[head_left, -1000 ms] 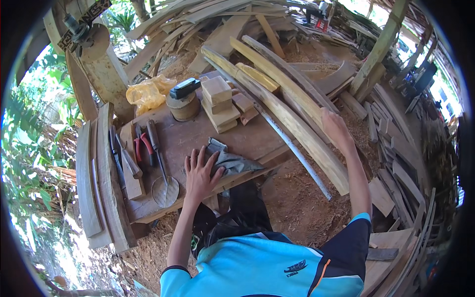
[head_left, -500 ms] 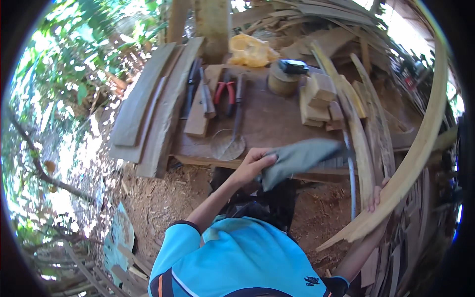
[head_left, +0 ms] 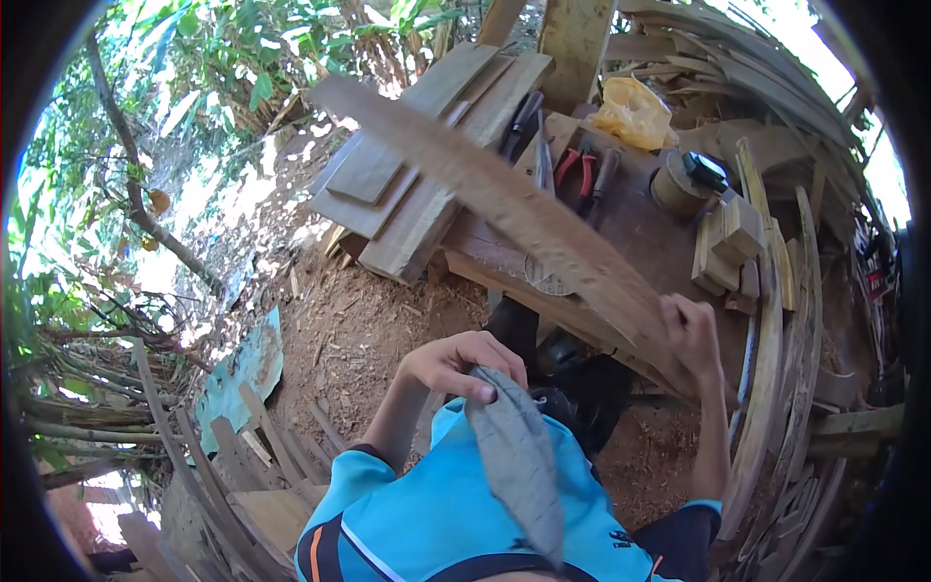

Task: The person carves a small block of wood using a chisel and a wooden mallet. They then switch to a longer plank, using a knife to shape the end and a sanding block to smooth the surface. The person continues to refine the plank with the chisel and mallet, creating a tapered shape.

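My left hand [head_left: 465, 367] is closed on one end of a grey cloth [head_left: 519, 456], held close to my shirt. The cloth's other end hangs down over the blue fabric. My right hand [head_left: 693, 339] grips the near end of a long, slightly curved wooden strip [head_left: 514, 209]. From there the strip slants up to the far left, over the front of the workbench [head_left: 635, 228]. It covers part of a round mesh piece [head_left: 550, 275] on the bench. The strip's far end looks blurred.
Stacked boards [head_left: 475, 126] overhang the bench's left side. Red-handled pliers [head_left: 579, 173], a yellow plastic bag [head_left: 635, 112], a tin [head_left: 676, 189] with a black device on top, and wooden blocks [head_left: 729, 238] sit on it. Long strips [head_left: 771, 359] lean at the right.
The wooden strip has swung from my right side across to the left, over the bench. My left hand has drawn the cloth back against my shirt. The view has turned left.
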Demonstrator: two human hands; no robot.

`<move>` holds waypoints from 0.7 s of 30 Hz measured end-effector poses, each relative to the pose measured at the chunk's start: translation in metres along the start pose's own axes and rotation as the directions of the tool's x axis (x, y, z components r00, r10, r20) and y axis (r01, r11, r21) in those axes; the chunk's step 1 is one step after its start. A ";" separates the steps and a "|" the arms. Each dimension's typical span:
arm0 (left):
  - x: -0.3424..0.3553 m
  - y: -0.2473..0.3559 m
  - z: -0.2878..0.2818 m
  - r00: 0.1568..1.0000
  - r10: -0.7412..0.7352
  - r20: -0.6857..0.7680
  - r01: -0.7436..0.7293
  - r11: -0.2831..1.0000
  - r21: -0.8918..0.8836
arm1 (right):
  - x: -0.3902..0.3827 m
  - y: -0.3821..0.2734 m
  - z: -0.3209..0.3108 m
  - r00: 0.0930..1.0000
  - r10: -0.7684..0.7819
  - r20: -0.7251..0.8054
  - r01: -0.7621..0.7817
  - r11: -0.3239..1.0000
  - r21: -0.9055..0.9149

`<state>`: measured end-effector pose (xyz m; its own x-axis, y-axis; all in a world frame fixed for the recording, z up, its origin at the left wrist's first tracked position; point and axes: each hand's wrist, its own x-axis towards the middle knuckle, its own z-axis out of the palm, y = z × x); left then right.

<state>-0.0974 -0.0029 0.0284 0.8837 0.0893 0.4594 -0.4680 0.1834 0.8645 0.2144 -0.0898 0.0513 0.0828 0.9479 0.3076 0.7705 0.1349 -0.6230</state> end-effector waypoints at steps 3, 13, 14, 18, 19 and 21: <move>0.002 0.002 0.004 0.989 -0.061 -0.136 0.077 0.991 0.110 | 0.029 0.018 0.018 0.985 0.012 0.173 -0.009 1.000 -0.021; 0.010 -0.034 -0.002 0.889 -0.244 -0.389 0.330 0.928 0.172 | 0.040 0.046 0.052 0.998 -0.044 0.052 0.053 0.983 -0.177; 0.011 -0.045 -0.007 0.855 -0.217 -0.471 0.322 0.934 0.155 | 0.041 0.046 0.053 0.998 -0.029 0.054 0.039 0.979 -0.199; 0.014 -0.077 -0.026 0.747 -0.143 -0.649 0.292 0.948 0.127 | 0.056 0.046 0.059 0.987 -0.134 -0.083 0.128 0.989 -0.075; 0.013 -0.081 -0.027 0.713 -0.197 -0.673 0.315 0.947 0.057 | 0.067 0.045 0.064 0.969 -0.230 -0.094 0.219 0.969 -0.112; 0.011 -0.085 -0.028 0.689 -0.245 -0.682 0.320 0.947 -0.017 | 0.086 0.024 0.076 0.945 -0.325 -0.040 0.319 0.941 -0.116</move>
<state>-0.0477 0.0103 -0.0456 0.7287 0.6840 -0.0340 -0.1607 0.2190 0.9624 0.1923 0.0169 0.0083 -0.1475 0.8403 0.5217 0.8244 0.3959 -0.4045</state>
